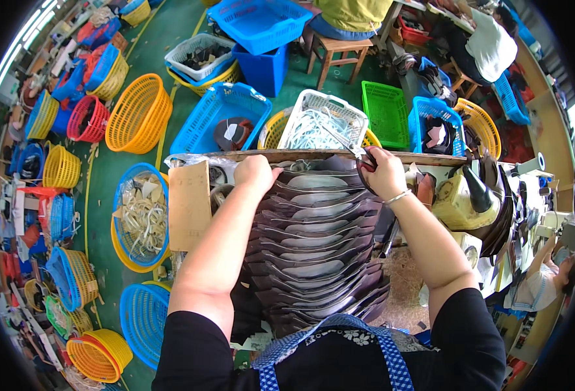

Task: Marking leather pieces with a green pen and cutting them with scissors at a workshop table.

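Note:
A long row of overlapping dark brown curved pieces (313,238), like shoe uppers with pale grey middles, lies on the bench in front of me. At the row's far left corner, my left hand (255,173) is closed on the edge of the farthest dark piece (330,165). Across from it, my right hand (385,174) is wrapped around the dark handles of scissors (367,160). Their blades seem to point up and left, toward the bench's far edge. My right palm hides part of the handles.
A brown cardboard sheet (190,205) stands left of the row. Right of it are a yellowish machine (466,201) and stacked dark pieces. Beyond the bench edge sit a white basket (354,107) of pale strips, a blue crate (235,98) and a green crate (385,107). People sit farther off.

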Tool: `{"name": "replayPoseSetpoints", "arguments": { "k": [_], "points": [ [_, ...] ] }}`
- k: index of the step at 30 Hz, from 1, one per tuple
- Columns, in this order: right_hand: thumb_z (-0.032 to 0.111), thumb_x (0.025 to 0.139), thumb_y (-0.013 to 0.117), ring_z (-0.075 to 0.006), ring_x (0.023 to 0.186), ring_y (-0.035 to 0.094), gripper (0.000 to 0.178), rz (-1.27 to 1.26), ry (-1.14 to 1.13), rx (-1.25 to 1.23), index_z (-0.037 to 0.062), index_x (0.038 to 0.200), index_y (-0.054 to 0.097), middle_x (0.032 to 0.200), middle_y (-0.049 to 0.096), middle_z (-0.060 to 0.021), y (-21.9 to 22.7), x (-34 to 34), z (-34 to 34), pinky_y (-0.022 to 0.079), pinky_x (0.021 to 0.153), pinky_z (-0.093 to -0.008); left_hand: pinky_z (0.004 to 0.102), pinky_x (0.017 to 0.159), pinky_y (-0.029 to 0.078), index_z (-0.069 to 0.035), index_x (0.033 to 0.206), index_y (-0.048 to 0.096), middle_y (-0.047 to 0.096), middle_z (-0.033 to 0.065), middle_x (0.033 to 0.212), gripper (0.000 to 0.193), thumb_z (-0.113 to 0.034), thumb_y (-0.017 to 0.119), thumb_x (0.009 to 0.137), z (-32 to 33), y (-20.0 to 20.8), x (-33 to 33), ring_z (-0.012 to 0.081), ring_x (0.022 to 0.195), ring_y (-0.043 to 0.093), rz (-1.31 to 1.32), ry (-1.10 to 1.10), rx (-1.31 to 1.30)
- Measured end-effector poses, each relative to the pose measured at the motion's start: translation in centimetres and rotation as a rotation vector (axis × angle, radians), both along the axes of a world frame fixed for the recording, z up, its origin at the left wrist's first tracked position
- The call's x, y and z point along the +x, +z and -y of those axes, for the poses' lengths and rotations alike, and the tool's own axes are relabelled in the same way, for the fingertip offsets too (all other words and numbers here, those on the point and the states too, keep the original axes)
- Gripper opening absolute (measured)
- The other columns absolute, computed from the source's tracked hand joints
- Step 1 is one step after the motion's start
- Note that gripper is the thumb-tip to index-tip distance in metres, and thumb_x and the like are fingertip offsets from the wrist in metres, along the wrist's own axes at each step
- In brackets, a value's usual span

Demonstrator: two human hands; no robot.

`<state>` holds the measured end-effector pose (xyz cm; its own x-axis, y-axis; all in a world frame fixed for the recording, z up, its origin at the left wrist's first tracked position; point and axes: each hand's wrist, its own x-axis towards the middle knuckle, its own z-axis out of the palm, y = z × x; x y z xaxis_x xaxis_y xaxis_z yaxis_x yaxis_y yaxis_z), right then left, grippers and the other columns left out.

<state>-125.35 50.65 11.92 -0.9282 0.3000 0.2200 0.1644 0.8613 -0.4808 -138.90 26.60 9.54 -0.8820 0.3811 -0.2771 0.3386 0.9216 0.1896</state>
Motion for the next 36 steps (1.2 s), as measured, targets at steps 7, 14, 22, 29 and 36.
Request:
{"name": "replayPoseSetpoints", "arguments": {
  "k": [7, 14, 22, 29, 36],
  "points": [
    [0.013, 0.069, 0.056, -0.0222, 0.09, 0.047, 0.011, -0.062, 0.459, 0.554, 0.0082, 0.078, 0.058, 0.085, 0.053, -0.0055, 1.5, -4.1, 3.3, 0.039, 0.078, -0.0332, 0.0453, 0.071, 0.047, 0.005, 0.086, 0.05, 0.061, 0.0257, 0.081, 0.039, -0.034, 0.049, 0.088, 2.3, -1.7, -1.6, 0.0395, 0.079, 0.06, 0.161, 0.088, 0.364],
    [0.018, 0.071, 0.06, -0.0258, 0.092, 0.052, 0.015, 0.26, 0.46, 0.536, 0.0071, 0.08, 0.064, 0.088, 0.057, -0.0082, 0.9, -6.4, 7.2, 0.048, 0.073, -0.0359, 0.0485, 0.064, 0.045, 0.0, 0.091, 0.048, 0.06, 0.0215, 0.073, 0.023, -0.023, 0.049, 0.088, 2.9, -1.1, 0.0, 0.0394, 0.069, 0.059, -0.07, 0.027, 0.381],
    [0.027, 0.068, 0.069, -0.0301, 0.083, 0.059, 0.031, 0.011, -0.186, 0.167, 0.0101, 0.093, 0.062, 0.086, 0.061, -0.0121, 1.1, 3.0, -1.0, 0.047, 0.075, -0.0389, 0.0249, 0.068, 0.045, 0.002, 0.097, 0.057, 0.06, 0.0062, 0.087, 0.014, -0.007, 0.05, 0.089, 9.2, 10.5, 9.8, 0.0114, 0.079, 0.056, -0.434, 0.15, 1.183],
    [0.037, 0.064, 0.072, -0.0308, 0.089, 0.059, 0.045, 0.351, -0.573, 0.13, 0.0073, 0.095, 0.06, 0.092, 0.062, -0.014, -5.4, 12.1, -7.7, 0.046, 0.08, -0.0383, 0.022, 0.055, 0.018, -0.001, 0.09, 0.061, 0.026, -0.0056, 0.062, 0.068, -0.055, 0.018, 0.092, 27.0, 14.7, 19.8, 0.0067, 0.058, 0.022, -0.768, 0.748, 1.054],
    [0.03, 0.071, 0.067, -0.0327, 0.101, 0.052, 0.04, 0.425, -0.481, 0.21, 0.0093, 0.103, 0.057, 0.107, 0.055, -0.0137, -2.9, 11.4, -5.1, 0.042, 0.088, -0.0424, 0.0223, 0.062, 0.028, -0.002, 0.092, 0.059, 0.035, -0.0017, 0.065, 0.064, -0.052, 0.019, 0.093, 31.9, 16.4, 30.4, 0.0101, 0.064, 0.034, -0.684, 0.786, 0.897]
  ]
}}
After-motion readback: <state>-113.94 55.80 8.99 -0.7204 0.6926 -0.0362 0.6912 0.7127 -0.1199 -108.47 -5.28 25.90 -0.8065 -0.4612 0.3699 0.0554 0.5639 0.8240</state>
